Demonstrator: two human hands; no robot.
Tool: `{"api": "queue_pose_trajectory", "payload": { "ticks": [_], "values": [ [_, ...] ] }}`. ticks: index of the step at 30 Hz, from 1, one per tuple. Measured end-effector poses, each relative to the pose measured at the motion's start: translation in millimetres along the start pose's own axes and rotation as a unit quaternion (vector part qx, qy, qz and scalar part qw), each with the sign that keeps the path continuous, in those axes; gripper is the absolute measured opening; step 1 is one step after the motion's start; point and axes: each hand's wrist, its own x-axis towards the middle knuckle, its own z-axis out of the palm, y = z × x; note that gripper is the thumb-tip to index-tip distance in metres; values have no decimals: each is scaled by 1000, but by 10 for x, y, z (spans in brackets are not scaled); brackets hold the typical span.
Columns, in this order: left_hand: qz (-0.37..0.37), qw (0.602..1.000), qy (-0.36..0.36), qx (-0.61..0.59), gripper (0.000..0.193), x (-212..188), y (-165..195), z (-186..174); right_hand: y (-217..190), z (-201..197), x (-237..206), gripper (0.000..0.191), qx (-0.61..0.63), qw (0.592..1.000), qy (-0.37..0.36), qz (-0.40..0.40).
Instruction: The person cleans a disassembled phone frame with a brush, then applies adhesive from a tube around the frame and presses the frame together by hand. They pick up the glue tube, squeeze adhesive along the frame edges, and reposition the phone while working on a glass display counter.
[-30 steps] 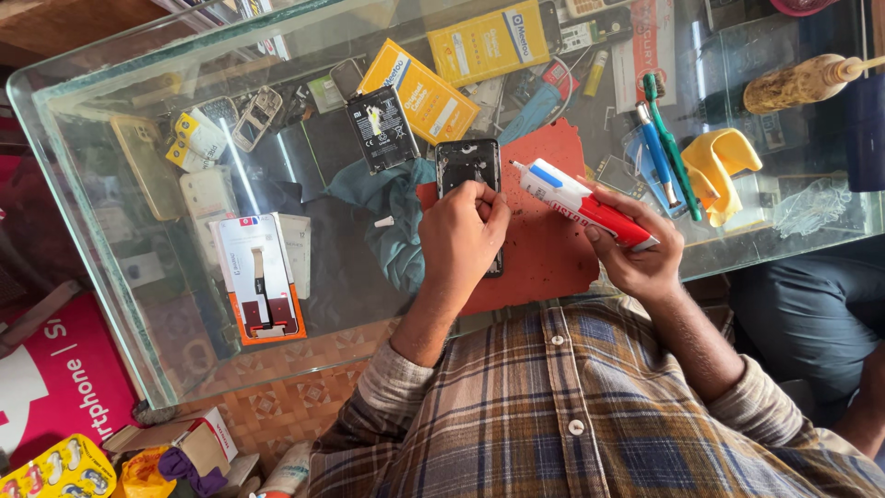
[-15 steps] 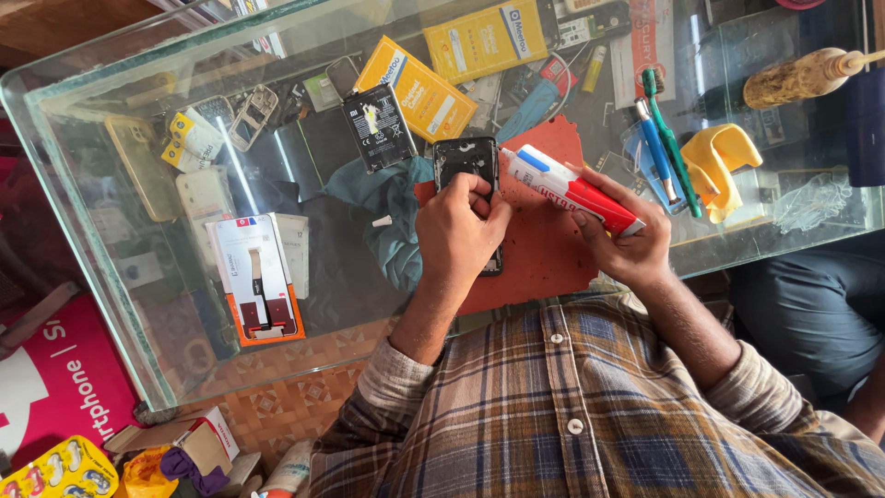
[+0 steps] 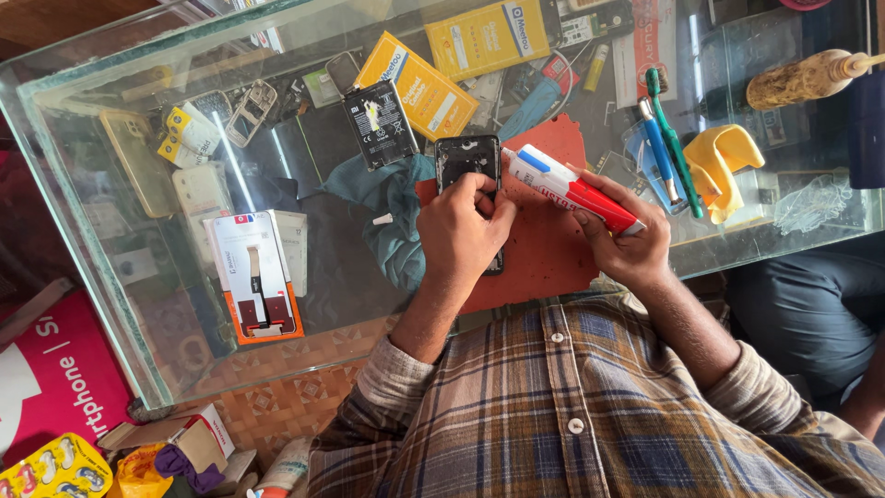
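Since a moment ago, the red and white tube (image 3: 570, 189) has been brought closer to the black phone (image 3: 468, 162), and its tip is now held right beside the phone's upper edge. The left hand (image 3: 464, 224) is laid over the phone, with the fingers curled down on it, so the phone is pressed and held in place. The tube is gripped in the right hand (image 3: 619, 238), with the fingers wrapped around its red end.

The phone is placed on a red mat (image 3: 544, 249), near the middle of the glass worktop (image 3: 111, 304). A teal cloth (image 3: 387, 207) is seen just beside the mat. A black battery (image 3: 381, 123) is laid near the top of the phone, next to a yellow box (image 3: 419, 85). A yellow holder (image 3: 721, 161) and a green toothbrush (image 3: 673, 138) are found farther to the side. A white and orange packet (image 3: 253, 275) is kept well apart, under the glass.
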Motion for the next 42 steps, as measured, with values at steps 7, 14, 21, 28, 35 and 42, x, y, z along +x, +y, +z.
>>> {"api": "queue_pose_trajectory", "payload": {
  "ticks": [7, 14, 21, 28, 35, 42],
  "values": [
    [-3, 1000, -4, 17, 12, -11, 10, 8, 18, 4, -46, 39, 7, 1000, -1, -18],
    [-1, 1000, -4, 18, 13, -12, 13, 5, 25, 14, -83, 39, -2, 1000, 7, -27],
    [2, 1000, -5, 18, 12, -13, 13, 6, 80, 28, -87, 40, 13, 1000, 7, -15],
    [2, 1000, -9, 22, 12, -12, 11, 0, 107, 31, -118, 38, 12, 1000, 3, -2],
    [11, 1000, -1, 24, 11, -14, 16, 3, 56, -12, -140, 38, 12, 999, -1, -40],
    [17, 999, 0, 31, 11, -16, 18, 3, 51, -21, -166, 39, -12, 999, 4, -32]
  ]
}}
